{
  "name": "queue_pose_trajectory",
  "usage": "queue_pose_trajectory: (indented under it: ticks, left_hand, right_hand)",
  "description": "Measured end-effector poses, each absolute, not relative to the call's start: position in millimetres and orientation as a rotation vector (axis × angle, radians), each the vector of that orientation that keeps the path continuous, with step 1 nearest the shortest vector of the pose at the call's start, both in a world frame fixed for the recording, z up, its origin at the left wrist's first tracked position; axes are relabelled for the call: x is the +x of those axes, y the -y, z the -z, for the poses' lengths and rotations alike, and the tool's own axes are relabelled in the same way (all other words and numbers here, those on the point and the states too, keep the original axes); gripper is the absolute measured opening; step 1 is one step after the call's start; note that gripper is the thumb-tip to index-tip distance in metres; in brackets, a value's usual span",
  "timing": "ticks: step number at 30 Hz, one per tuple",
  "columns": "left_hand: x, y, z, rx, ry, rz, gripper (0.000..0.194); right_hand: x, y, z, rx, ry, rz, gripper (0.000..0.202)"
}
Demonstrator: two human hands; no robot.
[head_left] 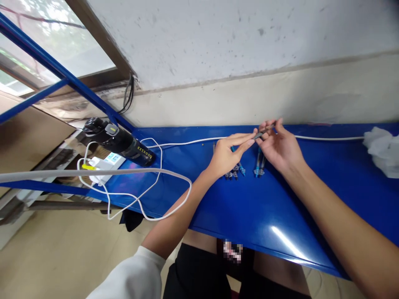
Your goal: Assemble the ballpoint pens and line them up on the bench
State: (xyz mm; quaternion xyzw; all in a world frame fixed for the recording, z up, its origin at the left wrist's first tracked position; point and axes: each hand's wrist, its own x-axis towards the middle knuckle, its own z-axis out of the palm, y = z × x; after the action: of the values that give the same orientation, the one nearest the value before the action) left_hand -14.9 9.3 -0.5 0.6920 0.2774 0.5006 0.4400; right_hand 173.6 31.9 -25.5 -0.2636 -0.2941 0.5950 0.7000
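Both hands hold a thin dark pen-like item [259, 135] above the blue table. My left hand [232, 151] pinches its left end between thumb and fingers. Around its right part are the fingertips of my right hand [279, 143], palm turned up. Several pens with clear and dark parts [231, 175] lie below my left hand, partly hidden by it, with a light blue pen [242, 169] beside them. A second small group of blue and dark pens [258, 171] lies beneath my right hand.
A black bottle [124, 143] lies tilted at the left beside a white power strip [107, 166]. A white cable [137, 199] loops over the table's left part and my left forearm. Crumpled white plastic [383, 151] sits at the far right. A blue metal frame [40, 47] rises at left.
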Motion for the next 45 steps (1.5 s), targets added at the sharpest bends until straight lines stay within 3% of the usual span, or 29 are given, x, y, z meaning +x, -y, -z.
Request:
queue_pose_trajectory:
  ticks: [7, 11, 18, 23, 29, 38, 42, 45]
  left_hand:
    - [-61.1, 10.7, 2.2, 2.161, -1.047, -1.242, 0.020]
    - [-98.3, 32.9, 22.9, 2.268, -1.296, -1.154, 0.031]
    - [-117.0, 63.9, 37.8, 2.179, -1.458, -1.178, 0.019]
    - [-112.4, 65.9, 30.7, 2.199, -1.501, -1.118, 0.016]
    - [-108.4, 67.3, 27.1, 2.332, -1.511, -0.925, 0.031]
    - [-106.6, 67.7, 25.8, 2.222, -1.604, -0.970, 0.008]
    - [-109.1, 66.2, 28.9, 2.158, -1.685, -0.973, 0.005]
    - [-110.4, 64.6, 34.3, 2.137, -1.749, -0.980, 0.011]
  right_hand:
    - [195.6, -27.0, 14.8, -0.346, 0.197, -1.559, 0.040]
    - [208.2, -24.9, 17.8, -0.308, 0.112, -1.544, 0.038]
    - [211.7, -23.6, 17.2, -0.290, 0.047, -1.478, 0.035]
    - [215.0, -26.2, 20.8, -0.318, 0.073, -1.466, 0.032]
    - [217.6, -27.5, 26.3, -0.365, 0.109, -1.427, 0.029]
    - [204.8, -32.3, 20.4, -0.496, 0.228, -1.401, 0.040]
    - [192.1, -22.0, 9.7, -0.671, 0.386, -1.309, 0.037]
    - [194.3, 3.4, 5.5, -0.836, 0.649, -1.215, 0.048]
